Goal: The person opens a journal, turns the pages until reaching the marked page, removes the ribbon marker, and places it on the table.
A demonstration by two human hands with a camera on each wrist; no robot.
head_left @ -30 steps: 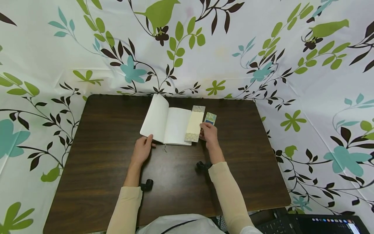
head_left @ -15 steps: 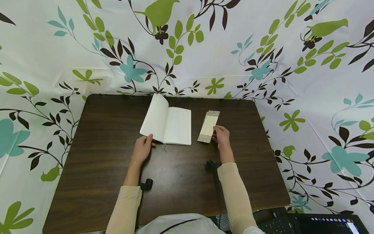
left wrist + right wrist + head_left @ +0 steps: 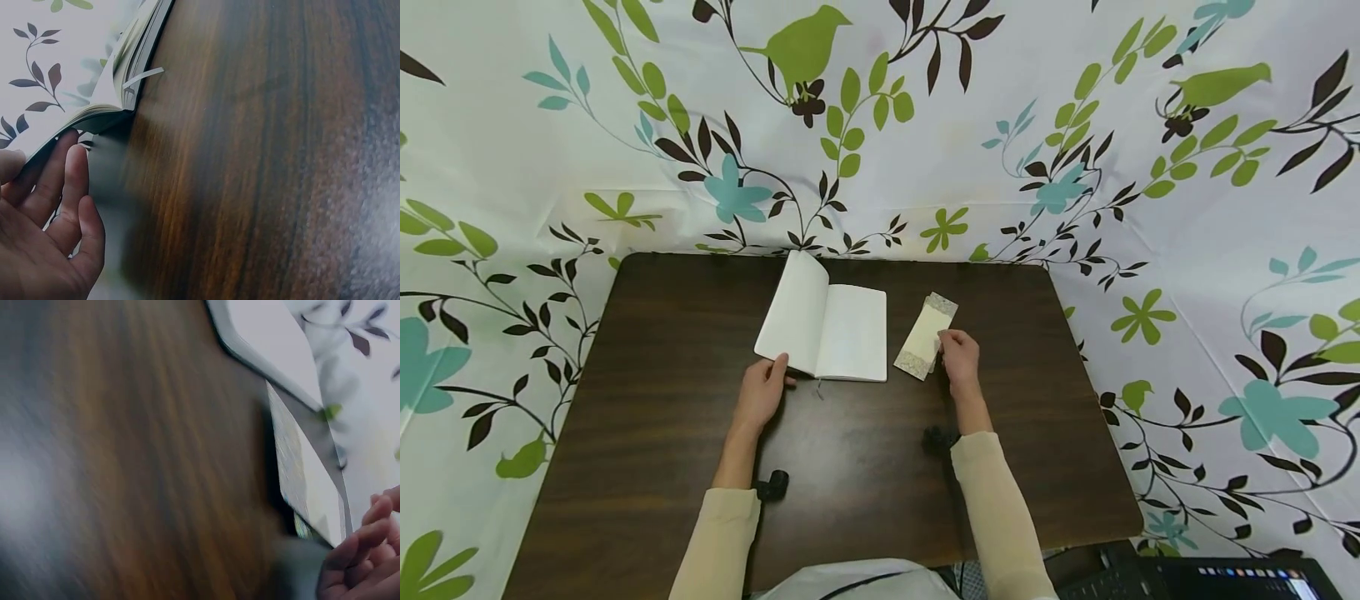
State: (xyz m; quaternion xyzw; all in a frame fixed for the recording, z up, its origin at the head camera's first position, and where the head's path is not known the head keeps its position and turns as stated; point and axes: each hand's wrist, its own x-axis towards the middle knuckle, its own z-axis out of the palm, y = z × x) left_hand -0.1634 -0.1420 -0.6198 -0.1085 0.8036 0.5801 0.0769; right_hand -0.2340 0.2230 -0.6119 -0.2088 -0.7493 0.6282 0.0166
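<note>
An open notebook (image 3: 852, 333) with blank white pages lies at the back of the table, its left half raised. My left hand (image 3: 762, 392) grips the lower left corner of that half; the left wrist view shows the thumb above the pages and fingers beneath the cover (image 3: 94, 125). To the right of the notebook, my right hand (image 3: 961, 358) pinches a long cream bookmark (image 3: 927, 335) with speckled bands at both ends by its right edge. It slants, and in the right wrist view it stands tilted over the table. A small green patterned card (image 3: 302, 526) shows beneath it, mostly hidden.
The dark wooden table (image 3: 842, 500) meets a leaf-and-bird patterned cloth (image 3: 925, 167) at its back and sides. A thin ribbon (image 3: 145, 76) sticks out at the notebook's spine. A laptop (image 3: 1232, 579) sits beyond the front right corner.
The bookmark has moved right, off the notebook's right page and over the small card, and now slants more. My left hand keeps its grip on the notebook. The head view has tilted slightly.
</note>
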